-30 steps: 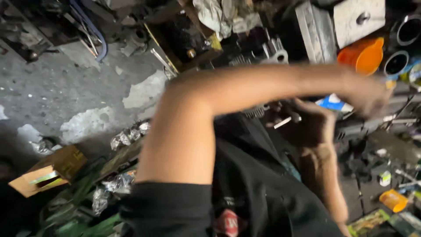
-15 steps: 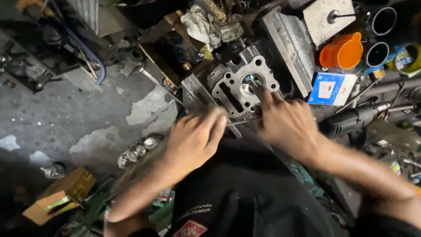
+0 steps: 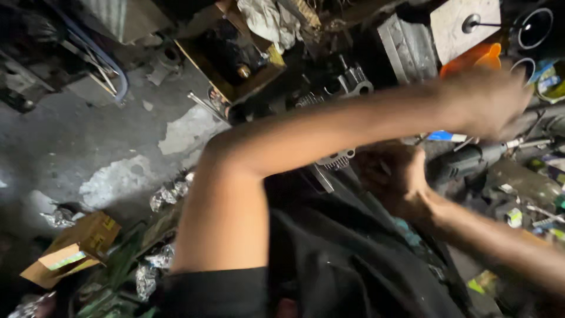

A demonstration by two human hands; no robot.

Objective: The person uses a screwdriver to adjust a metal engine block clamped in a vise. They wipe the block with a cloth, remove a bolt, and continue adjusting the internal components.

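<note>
My left arm crosses the whole view from lower left to upper right. My left hand (image 3: 484, 101) is blurred, up by an orange funnel (image 3: 471, 59). A grey finned engine cylinder (image 3: 352, 82) lies on the cluttered floor, mostly hidden behind that arm; its lower finned edge shows just under the forearm. My right hand (image 3: 393, 176) sits in shadow right beside that edge, fingers curled, and what they hold is hidden. A dark cloth (image 3: 353, 253) covers my lap below both hands.
A power drill (image 3: 465, 165) lies right of my right hand. A wooden box of parts (image 3: 235, 65), a grey metal block (image 3: 406, 47) and a white board (image 3: 459, 26) stand behind. A cardboard box (image 3: 70, 250) and foil scraps (image 3: 168, 194) lie on the stained concrete floor (image 3: 88, 147).
Half a second ago both hands rested on the exposed cylinder. My left arm has since swung up and right across it, hiding it. My right hand stayed low near its edge.
</note>
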